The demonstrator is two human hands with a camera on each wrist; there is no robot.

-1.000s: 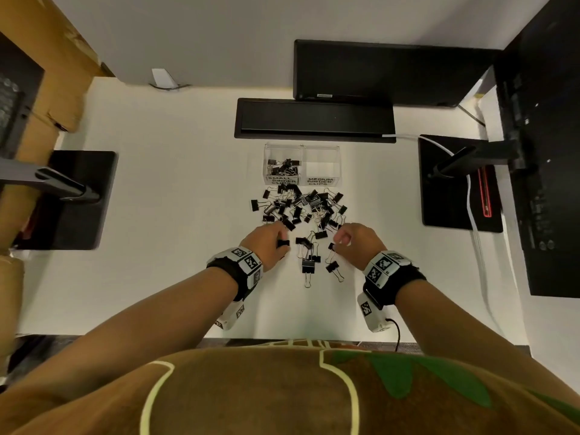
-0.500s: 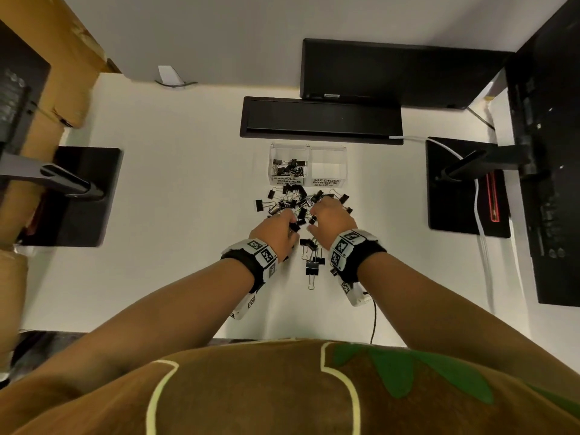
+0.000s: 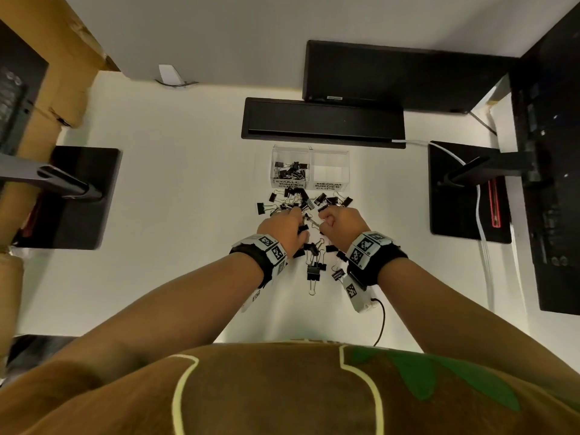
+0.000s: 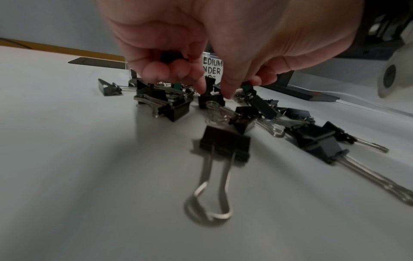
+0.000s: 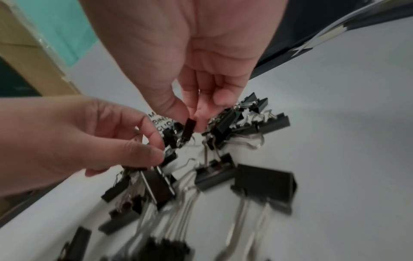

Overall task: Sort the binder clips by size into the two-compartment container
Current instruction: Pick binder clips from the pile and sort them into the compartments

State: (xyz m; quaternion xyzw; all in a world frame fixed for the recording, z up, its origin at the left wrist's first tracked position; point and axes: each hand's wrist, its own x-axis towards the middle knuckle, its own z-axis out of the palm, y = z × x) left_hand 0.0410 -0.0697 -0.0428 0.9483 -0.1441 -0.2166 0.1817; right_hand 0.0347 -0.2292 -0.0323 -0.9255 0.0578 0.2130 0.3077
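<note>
White desk (image 3: 188, 189), monitor stands (image 3: 464, 189), wall (image 3: 219, 32)

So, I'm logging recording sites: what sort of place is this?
Probably an office desk or workstation: a white desktop with black monitor stands, a flat black bar-shaped device, and a clear labelled two-compartment container.

Black keyboard (image 3: 323, 122) below monitor (image 3: 408, 73); black stand bases (image 3: 84, 196) flank white desk (image 3: 175, 183); possibly cardboard (image 3: 47, 98) left.

Both hands (image 3: 284, 226) (image 3: 340, 222) reach forward, fingers curled and pinching.
</note>
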